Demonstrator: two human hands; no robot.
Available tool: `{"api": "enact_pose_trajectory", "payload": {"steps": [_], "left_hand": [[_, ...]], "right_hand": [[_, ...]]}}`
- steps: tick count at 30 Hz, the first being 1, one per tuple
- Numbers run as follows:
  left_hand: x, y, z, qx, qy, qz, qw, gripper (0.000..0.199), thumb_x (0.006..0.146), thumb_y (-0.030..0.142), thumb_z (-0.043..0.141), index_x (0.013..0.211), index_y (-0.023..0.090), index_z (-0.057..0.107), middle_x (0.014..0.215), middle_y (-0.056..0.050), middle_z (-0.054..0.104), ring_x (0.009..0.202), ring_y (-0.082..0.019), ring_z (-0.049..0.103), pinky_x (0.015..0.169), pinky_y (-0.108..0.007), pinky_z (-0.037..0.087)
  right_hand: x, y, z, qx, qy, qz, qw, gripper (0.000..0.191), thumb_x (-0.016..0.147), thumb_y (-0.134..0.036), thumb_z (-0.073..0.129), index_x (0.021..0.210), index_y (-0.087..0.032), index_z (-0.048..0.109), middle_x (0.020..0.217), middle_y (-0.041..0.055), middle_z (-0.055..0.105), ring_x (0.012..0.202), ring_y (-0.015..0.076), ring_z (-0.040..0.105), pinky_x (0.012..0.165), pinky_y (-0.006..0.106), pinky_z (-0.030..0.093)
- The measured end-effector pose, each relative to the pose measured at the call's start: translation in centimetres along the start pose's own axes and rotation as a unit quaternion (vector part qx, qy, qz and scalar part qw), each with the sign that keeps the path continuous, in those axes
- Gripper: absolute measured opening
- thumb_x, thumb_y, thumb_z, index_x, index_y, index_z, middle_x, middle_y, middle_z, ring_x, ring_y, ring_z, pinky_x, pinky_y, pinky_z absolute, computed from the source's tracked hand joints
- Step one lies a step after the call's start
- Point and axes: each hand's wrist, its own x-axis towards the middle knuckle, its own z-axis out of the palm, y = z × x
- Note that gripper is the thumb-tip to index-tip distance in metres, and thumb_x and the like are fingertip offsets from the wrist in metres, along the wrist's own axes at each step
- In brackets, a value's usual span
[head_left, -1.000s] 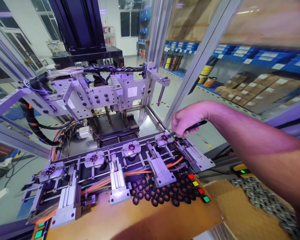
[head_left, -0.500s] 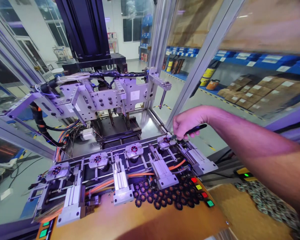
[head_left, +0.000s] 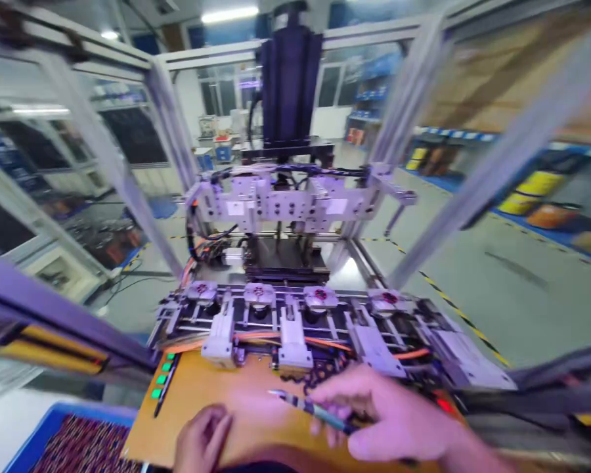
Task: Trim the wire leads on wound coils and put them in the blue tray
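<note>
Right grip (head_left: 389, 414) clenched around a pen-like tool (head_left: 320, 414), light tip pointing left, held over the near middle of the surface. Left grip (head_left: 204, 433) at the near left of the surface, fingers half curled; can't tell if it grasps anything.

Biggest thing: metal frame (head_left: 406, 112) around the workstation, posts left and right. Dark column (head_left: 291, 85) upright at far middle, wide drilled plate (head_left: 285, 205) below and in front of it. Orange-brown surface (head_left: 256, 387) at near middle. Blue bin (head_left: 88, 410) near left, full of small dark reddish parts. Four fixtures in a row, left to right, beyond the surface, each with a round reddish part on top; rightmost fixture (head_left: 389, 300) sits beyond the right grip. Dark rings (head_left: 322, 374) bunched just beyond the tool. White labels (head_left: 335, 206) on the plate, writing too blurred to read. Green buttons (head_left: 161, 379) along the left edge of the surface, thin black stick (head_left: 166, 386) beside them. Red light (head_left: 443, 402) at near right.
</note>
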Motion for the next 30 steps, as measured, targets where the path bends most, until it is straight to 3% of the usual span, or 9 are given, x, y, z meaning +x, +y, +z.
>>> {"api": "enact_pose_trajectory", "payload": {"steps": [2,3,7,12,17,21,25,27,30], "left_hand": [[0.2,0.8,1.1,-0.028,-0.039,0.005,0.999,0.042,0.094,0.049,0.049,0.079,0.017,0.072,0.076,-0.005,0.075,0.065,-0.015,0.067,0.063,-0.021,0.053],[0.2,1.3,1.6,-0.039,-0.057,0.009,0.998,0.04,0.093,0.047,0.051,0.081,0.017,0.073,0.073,-0.004,0.075,0.062,-0.015,0.066,0.06,-0.02,0.051],[0.1,2.6,3.2,-0.043,-0.085,0.006,0.995,0.026,0.085,0.036,0.062,0.096,0.017,0.075,0.077,-0.004,0.075,0.065,-0.016,0.064,0.063,-0.023,0.05],[-0.1,2.5,3.9,-0.005,-0.091,-0.006,0.996,0.019,0.078,0.019,0.064,0.095,0.017,0.073,0.082,-0.007,0.074,0.071,-0.019,0.062,0.069,-0.026,0.048],[0.0,2.5,3.1,0.012,-0.095,0.017,0.995,0.008,0.076,0.017,0.071,0.083,0.016,0.072,0.069,-0.001,0.07,0.062,-0.015,0.061,0.061,-0.021,0.046],[0.0,2.4,-3.1,0.04,-0.039,0.047,0.997,0.011,0.088,0.019,0.061,0.089,0.015,0.072,0.076,-0.003,0.073,0.064,-0.013,0.065,0.061,-0.02,0.049],[4.5,2.4,-12.8,0.125,0.05,0.085,0.987,0.025,0.097,0.025,0.049,0.087,0.015,0.069,0.081,-0.006,0.071,0.075,-0.017,0.065,0.075,-0.03,0.051],[8.7,3.0,-16.5,0.173,0.065,0.112,0.976,0.02,0.093,0.032,0.058,0.088,0.016,0.069,0.084,-0.005,0.07,0.081,-0.019,0.063,0.08,-0.034,0.051],[15.2,4.4,-18.9,0.235,0.041,0.157,0.958,0.027,0.085,0.033,0.07,0.106,0.016,0.067,0.113,-0.009,0.066,0.111,-0.026,0.059,0.097,-0.047,0.047]], "right_hand": [[2.6,5.4,4.2,0.118,0.003,0.028,0.993,0.041,0.063,-0.047,0.077,0.092,-0.018,0.079,0.079,0.0077,0.074,0.071,0.0235,0.07,0.072,0.034,0.055],[3.9,7.8,6.0,0.149,0.094,0.025,0.984,0.045,0.064,-0.056,0.073,0.087,-0.018,0.079,0.072,0.0072,0.073,0.067,0.025,0.07,0.069,0.036,0.056],[7.2,13.5,9.9,0.076,0.172,0.026,0.982,0.05,0.079,-0.065,0.059,0.095,-0.021,0.077,0.098,0.0084,0.075,0.102,0.0309,0.07,0.097,0.043,0.052],[7.3,16.1,9.6,-0.088,0.264,-0.004,0.961,0.038,0.083,-0.058,0.06,0.083,-0.023,0.075,0.09,0.0097,0.073,0.092,0.0325,0.069,0.087,0.044,0.057],[6.0,17.9,8.4,-0.225,0.312,-0.079,0.92,0.05,0.087,-0.063,0.051,0.072,-0.02,0.071,0.075,0.012,0.069,0.072,0.0279,0.069,0.07,0.039,0.058],[3.7,14.0,5.5,-0.32,0.286,-0.198,0.881,0.03,0.094,-0.043,0.056,0.083,-0.021,0.073,0.081,0.0079,0.072,0.074,0.0204,0.07,0.071,0.027,0.057],[3.6,4.9,0.3,-0.557,0.232,-0.374,0.705,0.018,0.096,-0.025,0.054,0.103,-0.017,0.068,0.095,0.0097,0.072,0.086,0.0213,0.069,0.078,0.029,0.057],[5.9,0.5,-2.2,-0.627,0.177,-0.335,0.681,0.023,0.097,-0.028,0.052,0.104,-0.016,0.069,0.101,0.0122,0.071,0.091,0.025,0.068,0.079,0.035,0.057],[11.3,-3.7,-4.4,-0.672,0.104,-0.189,0.709,0.024,0.092,-0.024,0.056,0.108,-0.013,0.071,0.114,0.0166,0.067,0.102,0.0301,0.065,0.088,0.044,0.056]]}}
